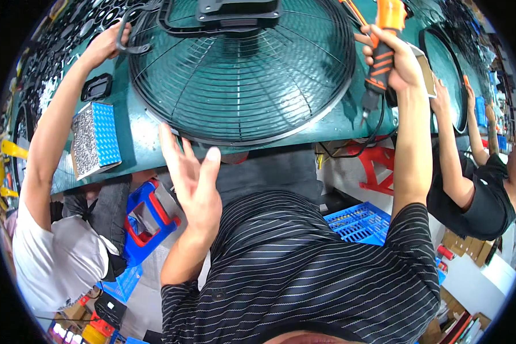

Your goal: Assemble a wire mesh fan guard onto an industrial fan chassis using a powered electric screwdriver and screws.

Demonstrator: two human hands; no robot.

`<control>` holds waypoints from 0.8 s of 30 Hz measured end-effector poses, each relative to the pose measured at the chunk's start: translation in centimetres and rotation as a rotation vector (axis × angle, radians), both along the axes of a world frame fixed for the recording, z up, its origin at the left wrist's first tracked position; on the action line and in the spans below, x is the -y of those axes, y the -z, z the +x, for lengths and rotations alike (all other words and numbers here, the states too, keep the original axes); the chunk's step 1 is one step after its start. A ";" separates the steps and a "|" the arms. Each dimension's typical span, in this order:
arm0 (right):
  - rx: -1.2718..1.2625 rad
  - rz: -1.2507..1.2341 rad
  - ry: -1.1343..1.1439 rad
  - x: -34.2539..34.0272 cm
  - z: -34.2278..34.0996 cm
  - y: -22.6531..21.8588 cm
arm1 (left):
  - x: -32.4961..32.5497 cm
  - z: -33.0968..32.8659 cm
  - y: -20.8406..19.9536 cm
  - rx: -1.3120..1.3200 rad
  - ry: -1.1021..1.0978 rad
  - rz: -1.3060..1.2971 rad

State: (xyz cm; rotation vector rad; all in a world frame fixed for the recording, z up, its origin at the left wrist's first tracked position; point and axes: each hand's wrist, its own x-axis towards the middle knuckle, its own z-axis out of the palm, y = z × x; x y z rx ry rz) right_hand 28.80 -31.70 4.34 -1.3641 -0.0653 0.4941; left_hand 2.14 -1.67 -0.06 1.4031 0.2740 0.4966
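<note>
A round black wire fan grille (241, 117) lies on the green table, with a black plastic bracket-like part (238, 12) on its far side. My left hand (194, 186) is open, its fingers spread by the grille's near rim and holding nothing. I cannot tell whether the fingertips touch the rim. In my right hand (406, 64) is an orange and black electric screwdriver (379, 71), gripped round the handle. Its tip points down toward the table's near edge, to the right of the grille and apart from it. A black cord hangs near the tool.
Left of the grille stands an open box of small metal parts (108, 135), beside a black plastic frame (97, 87). A co-worker's hand (104, 45) holds a curved dark part there. Other co-workers' arms (448, 129) reach in at right. The green table's edge (304, 136) runs before me.
</note>
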 end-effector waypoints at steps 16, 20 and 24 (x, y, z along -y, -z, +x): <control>0.916 -0.085 0.367 -3.6 -13.6 -1.7 | -29.1 2.0 -5.8 -0.765 0.038 1.080; 0.939 -0.085 0.332 -3.8 -13.4 -1.9 | -29.0 2.5 -6.9 -0.822 0.031 1.061; 0.809 -0.058 0.303 -3.2 -13.3 -2.0 | -27.6 1.3 -7.5 -0.817 -0.075 1.226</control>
